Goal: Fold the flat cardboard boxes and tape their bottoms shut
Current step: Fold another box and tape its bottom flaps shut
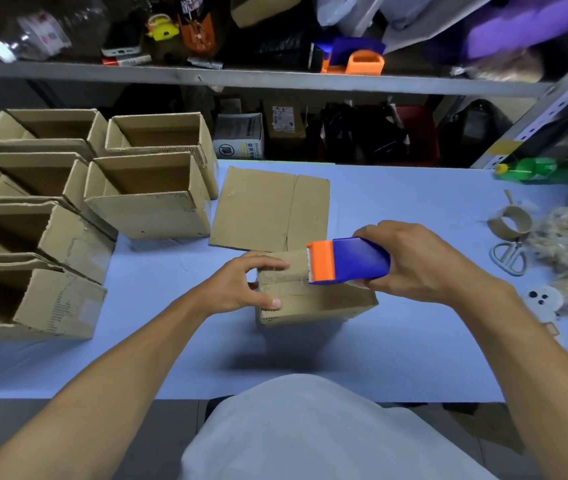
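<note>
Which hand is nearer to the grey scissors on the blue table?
Right. The right hand holds the blue-and-orange tape dispenser beside the grey scissors; the left hand is farther, across the box.

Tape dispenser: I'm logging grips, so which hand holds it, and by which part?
The right hand grips the tape dispenser by its blue rear body. The left hand holds the box at its left edge.
</note>
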